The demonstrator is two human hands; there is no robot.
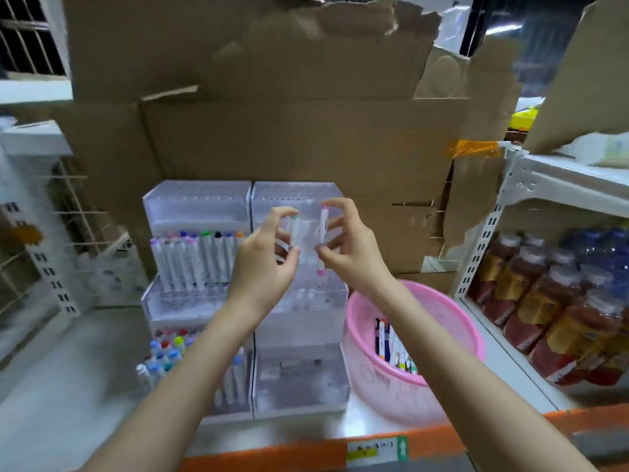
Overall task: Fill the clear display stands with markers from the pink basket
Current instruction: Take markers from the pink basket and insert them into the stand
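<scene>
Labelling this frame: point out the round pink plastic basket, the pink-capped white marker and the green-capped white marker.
round pink plastic basket [474, 332]: head view, right rim.
pink-capped white marker [323, 227]: head view, mid barrel.
green-capped white marker [294, 231]: head view, upper barrel.

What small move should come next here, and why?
Probably lower the pink-capped white marker, pinched upright in the right hand, into a slot of the right clear plastic display stand below. It looks nearly empty; the left clear stand already holds rows. The green-capped white marker in the left hand can follow.
</scene>
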